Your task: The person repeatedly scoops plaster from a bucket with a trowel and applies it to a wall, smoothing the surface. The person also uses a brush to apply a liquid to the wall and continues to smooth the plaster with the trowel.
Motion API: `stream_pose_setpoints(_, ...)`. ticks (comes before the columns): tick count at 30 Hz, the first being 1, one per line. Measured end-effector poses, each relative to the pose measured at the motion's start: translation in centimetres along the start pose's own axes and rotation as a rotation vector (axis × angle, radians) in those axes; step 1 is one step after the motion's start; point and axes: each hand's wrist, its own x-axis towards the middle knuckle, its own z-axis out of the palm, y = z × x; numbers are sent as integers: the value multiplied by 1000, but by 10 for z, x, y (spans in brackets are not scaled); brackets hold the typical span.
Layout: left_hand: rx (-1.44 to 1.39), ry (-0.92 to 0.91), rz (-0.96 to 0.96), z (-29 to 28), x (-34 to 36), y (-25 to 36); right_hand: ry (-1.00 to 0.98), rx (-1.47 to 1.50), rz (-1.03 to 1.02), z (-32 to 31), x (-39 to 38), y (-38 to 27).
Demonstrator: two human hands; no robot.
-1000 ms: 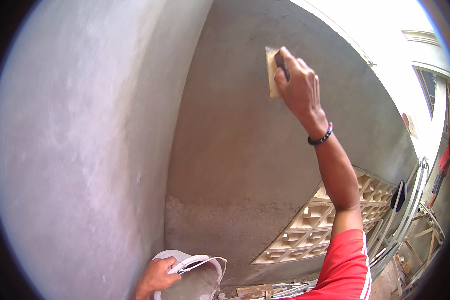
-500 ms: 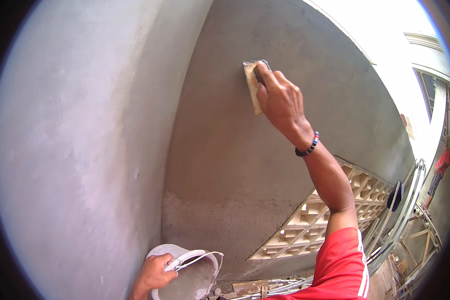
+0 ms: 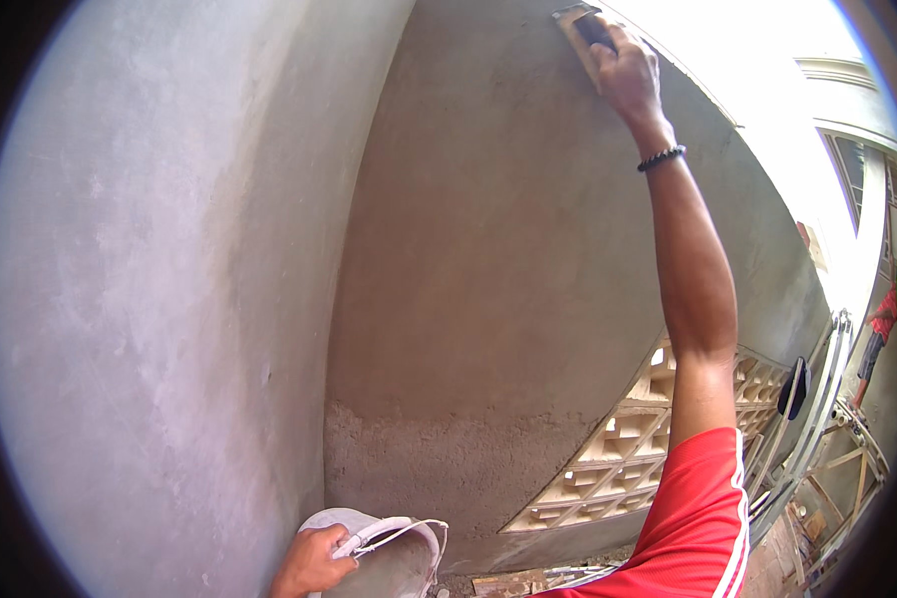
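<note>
My right hand (image 3: 630,75) is raised at arm's length, closed round the handle of a plastering float (image 3: 574,45). The float's flat face lies against the grey plastered wall (image 3: 468,249), near its upper edge. Low on the left, my left hand (image 3: 316,561) grips the rim of a pale bucket (image 3: 435,546), whose inside looks grey. A wire handle hangs over the bucket's rim. Smooth plaster covers most of the wall, and a rougher, darker band runs along its lower part.
A second grey wall (image 3: 159,299) meets this one in a corner at the left. Cream ventilation blocks (image 3: 618,439) are set into the wall at lower right. Poles (image 3: 817,399) and scrap wood stand beyond. A person in red (image 3: 882,317) is at the far right.
My right hand has slid the float up and to the right along the wall, toward its top edge, and the arm is straighter. My left hand keeps its hold on the bucket.
</note>
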Motion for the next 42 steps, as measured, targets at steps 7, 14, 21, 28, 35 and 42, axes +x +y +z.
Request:
stream_pose_setpoints(7,50,-24,-41,-3,-2,-5,-114,159,-329,28,-101,-61)
stream_pose_setpoints(14,42,-23,-29,-2,1,-1,325,-74,317,-27,-3,-4)
stream_pose_setpoints(21,37,-38,-65,-5,-2,3,271,-102,297,23,12,-28)
stream_pose_setpoints(28,63,-20,-13,0,0,-4,201,-32,-232,67,-13,-68)
stream_pose_setpoints(35,31,-23,-8,-2,0,-3,123,190,-197,20,-93,-53)
stream_pose_setpoints(42,19,-104,-68,-5,-2,18,552,104,515,-54,-53,115)
